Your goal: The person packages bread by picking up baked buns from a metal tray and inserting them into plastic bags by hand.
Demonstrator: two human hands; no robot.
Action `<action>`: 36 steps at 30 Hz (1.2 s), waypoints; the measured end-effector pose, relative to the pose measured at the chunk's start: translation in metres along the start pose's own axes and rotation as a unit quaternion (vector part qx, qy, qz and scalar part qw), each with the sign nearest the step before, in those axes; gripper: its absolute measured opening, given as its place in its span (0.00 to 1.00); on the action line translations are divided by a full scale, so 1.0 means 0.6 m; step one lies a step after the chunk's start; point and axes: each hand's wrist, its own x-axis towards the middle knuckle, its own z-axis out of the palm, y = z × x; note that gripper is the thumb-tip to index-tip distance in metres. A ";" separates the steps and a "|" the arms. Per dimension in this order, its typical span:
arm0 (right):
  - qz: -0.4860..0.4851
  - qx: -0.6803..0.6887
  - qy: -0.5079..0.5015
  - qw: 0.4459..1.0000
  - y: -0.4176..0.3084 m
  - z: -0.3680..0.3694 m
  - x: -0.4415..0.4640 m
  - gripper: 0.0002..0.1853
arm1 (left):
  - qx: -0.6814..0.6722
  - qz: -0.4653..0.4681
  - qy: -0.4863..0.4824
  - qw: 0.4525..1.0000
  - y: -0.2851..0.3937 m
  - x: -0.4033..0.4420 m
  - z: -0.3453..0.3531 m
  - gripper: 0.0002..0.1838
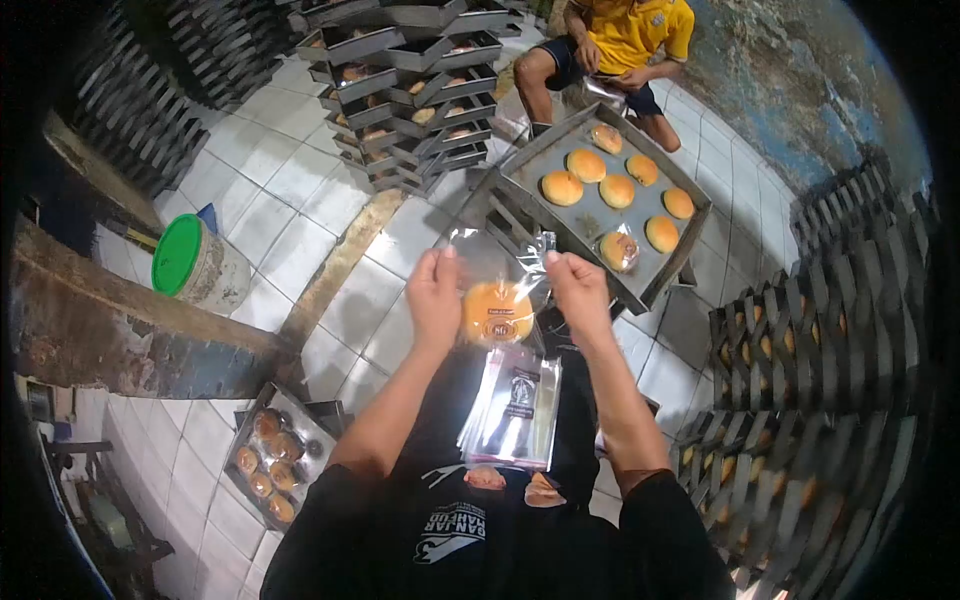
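A round golden bun (490,318) sits inside a clear printed plastic bag (502,258) in front of me. My left hand (436,298) pinches the bag's left upper corner. On the other side, my right hand (578,287) has its fingers closed on the right upper corner, where the plastic is bunched. Between the hands the top of the bag is stretched. Below it, a stack of flat printed plastic bags (510,415) lies on my lap. Just past my right hand is a metal tray (555,222) with several buns, one of them wrapped in shiny plastic.
A person in a yellow shirt (640,30) sits beyond the tray. Tall stacks of baking trays (410,85) stand ahead, and more racks (800,330) rise at right. At left are a white bucket with a green lid (178,255) and a tray of wrapped buns (300,440).
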 end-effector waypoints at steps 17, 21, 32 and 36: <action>-0.235 -0.357 0.137 0.893 0.078 -0.143 -0.004 0.17 | 0.154 0.017 -0.243 0.958 -0.044 -0.050 0.043 0.30; -0.147 -0.500 0.110 0.847 0.116 -0.176 -0.050 0.34 | 0.417 0.293 -0.354 0.785 -0.023 -0.160 -0.022 0.29; -0.170 -0.534 -0.131 0.818 0.055 -0.122 -0.264 0.39 | 0.504 0.355 -0.406 0.674 -0.035 -0.203 -0.103 0.21; -0.257 -0.556 -0.111 0.782 0.009 -0.116 -0.237 0.28 | 0.369 0.547 -0.405 0.633 -0.057 -0.150 -0.092 0.25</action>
